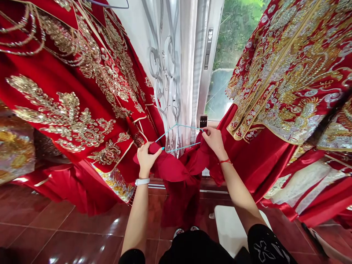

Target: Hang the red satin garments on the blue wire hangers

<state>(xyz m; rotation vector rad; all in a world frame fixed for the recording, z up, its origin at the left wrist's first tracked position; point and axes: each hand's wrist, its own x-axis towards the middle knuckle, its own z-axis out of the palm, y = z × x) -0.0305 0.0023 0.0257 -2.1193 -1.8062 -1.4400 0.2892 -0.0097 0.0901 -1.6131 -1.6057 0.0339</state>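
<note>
A thin light-blue wire hanger is held out in front of me, its hook pointing away. Deep red cloth of a garment hangs from both ends of the hanger and droops toward the floor in the middle. My left hand is closed on the garment at the hanger's left end, thumb on top. At the right end, my right hand pinches the garment's cloth close to the wire. What kind of garment it is, I cannot make out.
Red gowns with gold sequins hang on the left, and a beaded red jacket on the right. Ahead are white scrollwork metal and a window. A small timer screen and a white stool stand near my right arm.
</note>
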